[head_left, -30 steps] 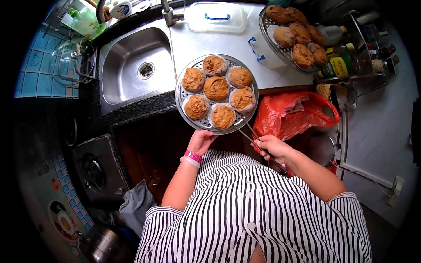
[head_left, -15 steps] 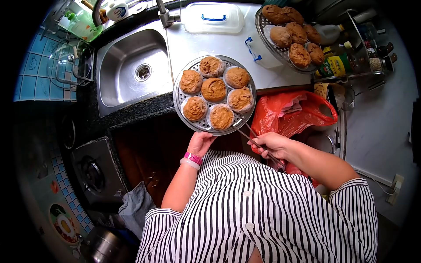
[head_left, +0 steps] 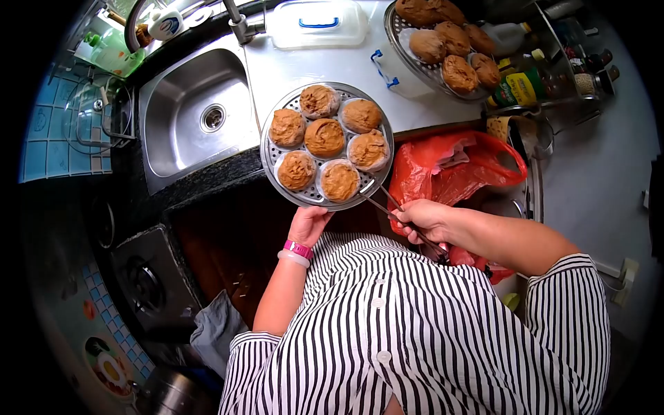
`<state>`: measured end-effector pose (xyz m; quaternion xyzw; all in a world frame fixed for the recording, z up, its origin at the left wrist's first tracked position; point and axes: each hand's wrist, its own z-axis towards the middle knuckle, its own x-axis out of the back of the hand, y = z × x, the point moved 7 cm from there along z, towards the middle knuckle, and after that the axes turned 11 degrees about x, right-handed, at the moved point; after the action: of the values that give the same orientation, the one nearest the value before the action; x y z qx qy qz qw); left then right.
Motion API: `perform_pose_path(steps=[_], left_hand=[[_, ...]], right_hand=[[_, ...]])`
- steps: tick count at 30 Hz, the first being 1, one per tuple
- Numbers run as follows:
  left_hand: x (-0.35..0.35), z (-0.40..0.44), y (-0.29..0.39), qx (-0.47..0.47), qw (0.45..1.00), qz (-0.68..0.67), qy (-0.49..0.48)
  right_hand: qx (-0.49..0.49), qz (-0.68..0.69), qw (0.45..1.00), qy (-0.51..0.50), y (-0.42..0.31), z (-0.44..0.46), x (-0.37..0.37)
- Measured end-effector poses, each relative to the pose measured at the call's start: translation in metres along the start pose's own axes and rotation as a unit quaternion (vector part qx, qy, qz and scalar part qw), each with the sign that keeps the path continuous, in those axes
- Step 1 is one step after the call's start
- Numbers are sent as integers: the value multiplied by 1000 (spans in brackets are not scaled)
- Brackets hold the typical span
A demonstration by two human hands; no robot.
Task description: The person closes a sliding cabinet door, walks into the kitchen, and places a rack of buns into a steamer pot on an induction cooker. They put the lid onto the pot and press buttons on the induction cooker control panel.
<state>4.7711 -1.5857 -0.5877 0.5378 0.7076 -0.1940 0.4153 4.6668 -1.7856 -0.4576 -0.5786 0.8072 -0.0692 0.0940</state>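
Observation:
A round perforated metal steamer tray (head_left: 346,94) carries several brown buns (head_left: 324,137), each on a white paper liner. My left hand (head_left: 309,225), with a pink band and a pale bangle at the wrist, grips the tray's near edge from below. In my right hand (head_left: 424,220) is a pair of thin metal tongs (head_left: 382,205), closed in my fingers. The tongs' tips meet the tray's lower right rim; whether they clamp it I cannot tell. The tray is held up in front of my striped shirt, over the counter's edge.
A second perforated tray (head_left: 397,43) of brown buns stands at the back right, beside bottles on a rack. A lidded plastic box (head_left: 318,34) lies behind, near the faucet. The steel sink (head_left: 173,104) is left, and a red plastic bag (head_left: 443,169) hangs right.
The view has shifted slightly, so everything sits a little further left and up. Both hands keep their hold on the tray and the tongs, with the tongs still at the rim.

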Motion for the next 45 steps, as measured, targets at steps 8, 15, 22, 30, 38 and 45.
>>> perform_pose_path(steps=[8,15,22,30,38,45], left_hand=[[2,6,-2,-5,1000,2,-8],[6,8,-3,2,1000,2,-6],[2,6,-3,-2,1000,-3,6],[8,7,-3,4,1000,-1,11],[3,6,-2,-9,1000,0,4],[6,6,-3,-12,1000,1,3]], right_hand=[[-34,47,998,0,3,3,-4],[-74,125,989,-30,15,4,-10],[-30,79,996,-22,16,6,-5],[-7,68,996,-62,13,11,12],[-31,32,998,-34,10,8,3],[-16,45,999,-7,6,6,14]])
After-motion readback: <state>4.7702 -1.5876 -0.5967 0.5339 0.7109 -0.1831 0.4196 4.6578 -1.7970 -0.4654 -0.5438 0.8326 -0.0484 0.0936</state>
